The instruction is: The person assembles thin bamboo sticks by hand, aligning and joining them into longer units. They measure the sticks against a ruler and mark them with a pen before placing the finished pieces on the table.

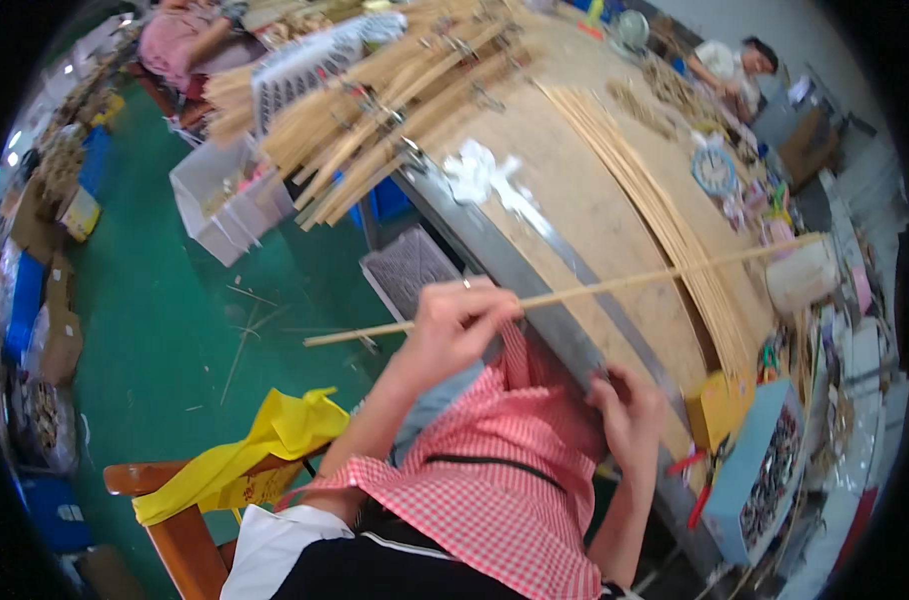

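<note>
My left hand [460, 325] is closed around a long, thin wooden strip [615, 285], with a ring showing on one finger. The strip runs level across the table's front edge, its short end out over the floor and its long end reaching to the right over the tabletop. Close to the table edge, my right hand [630, 410] has its fingers curled toward the thumb, off the strip; whatever it may pinch is too small to make out. Beneath the strip's long part lies a row of similar wooden strips [665, 230] on the table [585, 190].
Clipped wooden strip bundles [375, 110] overhang the table's far left. White crumpled material [475, 172] lies near a metal band [550, 235]. At right are a yellow box [720, 408], red-handled pliers [710, 485] and a light blue box [745, 500] of small metal pieces. Two people sit farther off.
</note>
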A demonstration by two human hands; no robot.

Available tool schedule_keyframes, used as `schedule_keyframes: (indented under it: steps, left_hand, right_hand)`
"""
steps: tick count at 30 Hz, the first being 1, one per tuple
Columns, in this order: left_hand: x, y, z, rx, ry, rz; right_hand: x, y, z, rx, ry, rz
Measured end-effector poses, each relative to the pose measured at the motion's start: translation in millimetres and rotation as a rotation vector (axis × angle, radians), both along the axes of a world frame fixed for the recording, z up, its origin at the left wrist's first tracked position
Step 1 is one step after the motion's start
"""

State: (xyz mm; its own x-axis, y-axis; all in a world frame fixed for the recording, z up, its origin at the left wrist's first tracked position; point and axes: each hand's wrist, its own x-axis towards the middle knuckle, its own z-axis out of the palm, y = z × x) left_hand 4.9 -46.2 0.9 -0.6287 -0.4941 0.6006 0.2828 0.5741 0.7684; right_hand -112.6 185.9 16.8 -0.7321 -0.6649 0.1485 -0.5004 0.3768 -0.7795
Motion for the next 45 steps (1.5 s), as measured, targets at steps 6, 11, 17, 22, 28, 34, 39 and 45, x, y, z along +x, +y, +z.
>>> schedule_keyframes:
  steps: [6,11,17,22,28,34,39,45]
  left_hand:
    - [0,13,1,-0.008,0.013,-0.037]
    - [-7,18,1,-0.059,0.053,-0.058]
    - [-5,15,-2,-0.029,0.038,-0.075]
    - [-8,21,-1,-0.04,0.053,-0.12]
    - [-4,12,-1,0.01,-0.114,-0.25]
    - [-4,-5,-14,0.355,-0.182,-0.375]
    - [-1,-12,-8,0.22,-0.214,-0.353]
    - [-7,-2,-12,0.017,-0.093,-0.268]
  right_hand:
    - [23,-45,16,-0.339,-0.244,0.149]
    - [25,-55,12,-0.412,-0.234,0.125]
    - [29,-59,9,-0.392,-0.294,0.105]
    - [29,-61,10,-0.388,-0.321,0.103]
    - [28,-57,5,-0.374,-0.318,0.114]
    - [23,-57,5,-0.389,-0.389,0.043]
    - [21,-58,2,-0.393,-0.383,0.008]
    - [22,-61,4,-0.379,-0.377,0.032]
